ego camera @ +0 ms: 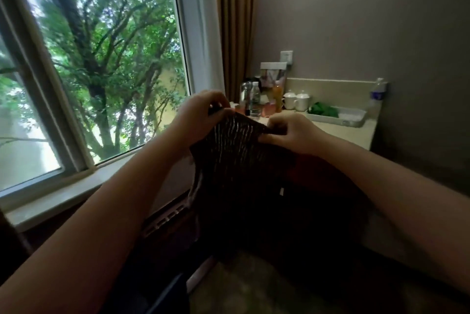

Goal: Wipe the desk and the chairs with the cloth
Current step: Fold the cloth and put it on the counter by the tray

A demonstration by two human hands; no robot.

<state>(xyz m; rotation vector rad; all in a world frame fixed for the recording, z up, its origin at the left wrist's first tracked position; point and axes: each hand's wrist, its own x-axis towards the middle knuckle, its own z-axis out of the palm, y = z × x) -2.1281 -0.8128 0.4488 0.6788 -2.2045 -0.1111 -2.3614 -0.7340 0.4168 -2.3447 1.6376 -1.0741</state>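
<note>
As the left grip (201,116) and the right grip (290,134) each pinch the top edge of the dark ribbed cloth (236,161), it hangs slack between and below them, beside the window (101,59). Soft, light and limp, it would likely bunch unless held by its edges or folded into a pad. The surface (343,133), carrying cups (296,101), bottles (255,101) and a tray (352,116), lies just beyond the right grip.

Left hand (201,117), right hand (292,135), bare forearms (122,201).
</note>
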